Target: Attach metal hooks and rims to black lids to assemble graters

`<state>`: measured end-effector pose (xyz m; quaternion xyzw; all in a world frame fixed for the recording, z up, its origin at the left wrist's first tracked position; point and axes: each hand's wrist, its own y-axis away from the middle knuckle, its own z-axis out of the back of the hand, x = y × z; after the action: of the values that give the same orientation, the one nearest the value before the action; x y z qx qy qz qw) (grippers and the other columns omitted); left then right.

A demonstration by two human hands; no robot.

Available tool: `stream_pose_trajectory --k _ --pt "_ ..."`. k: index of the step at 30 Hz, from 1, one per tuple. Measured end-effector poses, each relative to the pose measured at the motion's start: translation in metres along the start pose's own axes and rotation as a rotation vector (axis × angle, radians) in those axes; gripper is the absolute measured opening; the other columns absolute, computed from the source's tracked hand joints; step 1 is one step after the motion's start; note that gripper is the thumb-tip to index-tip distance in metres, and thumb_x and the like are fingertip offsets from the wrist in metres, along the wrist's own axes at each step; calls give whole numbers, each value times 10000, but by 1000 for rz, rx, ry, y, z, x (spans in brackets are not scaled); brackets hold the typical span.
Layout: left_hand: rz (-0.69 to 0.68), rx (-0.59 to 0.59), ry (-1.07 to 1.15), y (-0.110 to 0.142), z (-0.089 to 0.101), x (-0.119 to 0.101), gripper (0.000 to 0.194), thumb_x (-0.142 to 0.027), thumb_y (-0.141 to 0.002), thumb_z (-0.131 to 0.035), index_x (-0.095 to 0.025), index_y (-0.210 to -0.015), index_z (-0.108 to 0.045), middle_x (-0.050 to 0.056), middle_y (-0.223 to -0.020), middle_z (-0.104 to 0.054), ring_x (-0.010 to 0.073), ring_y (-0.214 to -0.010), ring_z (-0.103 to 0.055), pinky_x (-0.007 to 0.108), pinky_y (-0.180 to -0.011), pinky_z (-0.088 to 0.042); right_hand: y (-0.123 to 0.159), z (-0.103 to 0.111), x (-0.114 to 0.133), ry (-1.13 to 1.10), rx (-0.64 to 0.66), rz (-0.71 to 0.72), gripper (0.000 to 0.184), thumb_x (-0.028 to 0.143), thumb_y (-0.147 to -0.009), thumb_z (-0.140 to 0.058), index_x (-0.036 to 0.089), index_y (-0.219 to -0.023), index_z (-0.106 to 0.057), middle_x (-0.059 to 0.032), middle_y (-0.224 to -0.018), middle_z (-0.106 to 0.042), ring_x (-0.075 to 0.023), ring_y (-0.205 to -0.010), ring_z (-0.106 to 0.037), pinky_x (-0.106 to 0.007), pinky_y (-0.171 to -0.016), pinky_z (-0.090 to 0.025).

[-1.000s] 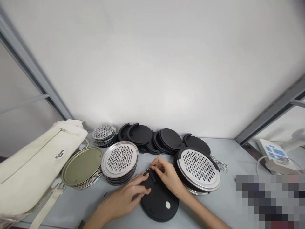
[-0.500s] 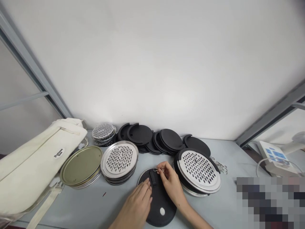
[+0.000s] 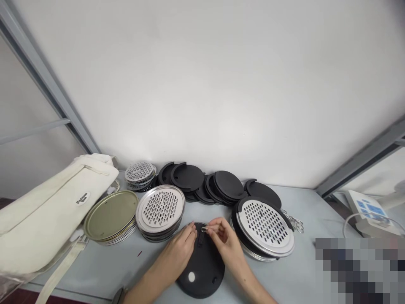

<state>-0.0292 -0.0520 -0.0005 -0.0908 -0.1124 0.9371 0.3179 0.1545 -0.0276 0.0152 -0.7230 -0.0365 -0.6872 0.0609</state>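
Note:
A black round disc (image 3: 202, 272) lies on the table in front of me, with a white oval spot near its lower left and a raised black strip near its far edge. My left hand (image 3: 179, 253) is closed at the disc's far left rim, fingers together and fingertips partly hidden. In a pinch of thumb and fingers, my right hand (image 3: 226, 241) holds a small bent wire clip (image 3: 204, 229) at the far edge, beside the strip. Whether the clip passes through the disc cannot be seen.
Left of the hands stand a grater-plate stack (image 3: 162, 209), olive round plates (image 3: 110, 213) and a cream bag (image 3: 53, 211). Black discs (image 3: 229, 185) line the wall. To the right are a larger grater plate (image 3: 265, 223) and loose wire clips (image 3: 294, 221).
The disc has turned clockwise, its white spot shifting from right to left. My left hand went from spread fingers to closed at the rim. The right hand keeps pinching the clip.

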Motion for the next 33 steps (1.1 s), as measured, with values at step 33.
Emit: stream_pose_trajectory --k 33 --pt "315 -145 672 -59 -3 -3 242 -73 -946 -322 -199 -918 -527 29 -925 -556 169 -907 -559 307 -834 -482 -20 7 -16 363 -7 139 117 218 -930 -438 210 -886 -546 -42 -873 -602 -203 -854 -591 -303 -777 -452"
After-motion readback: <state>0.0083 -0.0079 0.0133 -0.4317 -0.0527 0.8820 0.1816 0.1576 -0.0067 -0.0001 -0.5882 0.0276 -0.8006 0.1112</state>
